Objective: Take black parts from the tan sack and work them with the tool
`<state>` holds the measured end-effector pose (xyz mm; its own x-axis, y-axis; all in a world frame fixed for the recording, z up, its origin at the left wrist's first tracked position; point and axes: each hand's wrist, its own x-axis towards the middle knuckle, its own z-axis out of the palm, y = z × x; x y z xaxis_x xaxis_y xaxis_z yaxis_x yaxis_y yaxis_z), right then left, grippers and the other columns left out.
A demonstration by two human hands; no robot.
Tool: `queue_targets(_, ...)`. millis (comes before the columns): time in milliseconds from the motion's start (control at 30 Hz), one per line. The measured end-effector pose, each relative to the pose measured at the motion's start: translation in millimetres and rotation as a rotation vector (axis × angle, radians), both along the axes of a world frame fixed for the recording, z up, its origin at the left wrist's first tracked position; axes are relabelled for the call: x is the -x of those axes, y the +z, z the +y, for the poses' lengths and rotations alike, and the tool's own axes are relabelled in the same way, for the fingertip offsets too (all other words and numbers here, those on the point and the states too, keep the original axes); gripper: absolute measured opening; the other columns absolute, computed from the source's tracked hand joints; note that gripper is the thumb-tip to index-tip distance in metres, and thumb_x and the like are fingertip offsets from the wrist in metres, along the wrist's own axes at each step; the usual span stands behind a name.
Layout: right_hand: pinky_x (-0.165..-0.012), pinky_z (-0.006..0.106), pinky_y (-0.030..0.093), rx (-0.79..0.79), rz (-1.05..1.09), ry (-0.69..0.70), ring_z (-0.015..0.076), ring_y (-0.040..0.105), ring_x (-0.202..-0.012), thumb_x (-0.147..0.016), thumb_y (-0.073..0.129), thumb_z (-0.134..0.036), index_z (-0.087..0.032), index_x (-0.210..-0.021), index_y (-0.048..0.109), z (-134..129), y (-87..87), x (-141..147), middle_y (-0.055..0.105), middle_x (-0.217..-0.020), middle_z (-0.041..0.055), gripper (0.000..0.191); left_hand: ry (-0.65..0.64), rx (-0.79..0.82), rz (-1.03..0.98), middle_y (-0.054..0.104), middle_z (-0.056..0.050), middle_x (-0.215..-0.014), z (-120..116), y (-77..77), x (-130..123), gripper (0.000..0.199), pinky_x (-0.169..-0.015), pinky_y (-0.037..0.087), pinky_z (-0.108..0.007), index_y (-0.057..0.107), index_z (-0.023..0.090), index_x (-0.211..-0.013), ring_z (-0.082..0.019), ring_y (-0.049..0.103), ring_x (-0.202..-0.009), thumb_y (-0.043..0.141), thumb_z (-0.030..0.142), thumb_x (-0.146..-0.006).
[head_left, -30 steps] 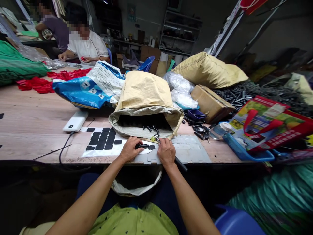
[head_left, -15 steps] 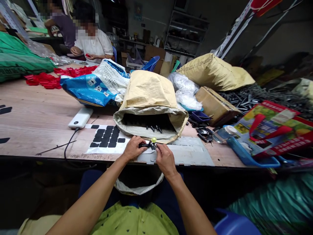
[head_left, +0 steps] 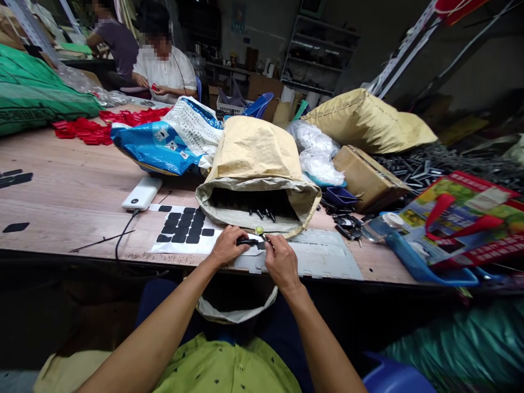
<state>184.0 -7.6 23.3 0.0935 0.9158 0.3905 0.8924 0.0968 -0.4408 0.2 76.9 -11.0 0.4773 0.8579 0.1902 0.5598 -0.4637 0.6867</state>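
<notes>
Table [head_left: 82, 158] fairly bright; back wall [head_left: 380, 41] dim; sack [head_left: 256, 150] mouth deeply shadowed; lower-right green bag [head_left: 470, 341] stretched, blurred.

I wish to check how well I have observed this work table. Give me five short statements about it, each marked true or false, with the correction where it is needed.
1. The left hand holds a small black piece. True.
2. The open mouth of the tan sack faces away from the hands. False: it faces toward them.
3. A black cable is plugged into the white device. True.
4. The red pieces lie in the blue tray. False: they lie on the table, toward its far left side.
5. The right hand grips a slim item. True.
</notes>
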Motion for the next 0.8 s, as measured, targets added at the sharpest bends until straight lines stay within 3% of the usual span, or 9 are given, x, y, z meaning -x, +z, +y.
queue_targets(200,-0.086,0.027,0.042,0.009,-0.149,-0.129,0.0200,0.057,-0.097,-0.094,0.052,-0.014,-0.021,-0.113,0.069,15.1,-15.3,-24.4,0.066,-0.101,0.0056,0.026,-0.040,-0.001,-0.018,0.068,-0.003,-0.096,2.7,-2.5,2.2,0.022,-0.090,0.042,-0.035,0.072,0.022,-0.098,-0.022,0.054,-0.097,0.056,0.036,-0.093)
queue_targets(433,-0.080,0.031,0.036,-0.012,-0.290,-0.181,0.0222,0.050,-0.093,-0.094,0.054,-0.017,-0.020,-0.114,0.067,14.0,-32.1,-18.4,0.061,-0.098,0.0073,0.024,-0.031,-0.023,0.075,0.061,-0.004,-0.088,4.2,-2.1,0.7,0.044,-0.087,0.040,-0.034,0.065,0.020,-0.083,-0.019,0.050,-0.088,0.032,0.039,-0.105)
queue_targets(800,-0.078,0.031,0.033,-0.020,-0.314,-0.206,0.0226,0.048,-0.093,-0.094,0.055,-0.020,-0.021,-0.116,0.065,12.6,-35.7,-18.3,0.060,-0.099,0.0070,0.024,-0.016,0.009,-0.047,0.061,-0.003,-0.086,3.5,-2.5,2.4,0.049,-0.086,0.041,-0.034,0.063,0.020,-0.079,-0.019,0.050,-0.088,0.028,0.042,-0.105)
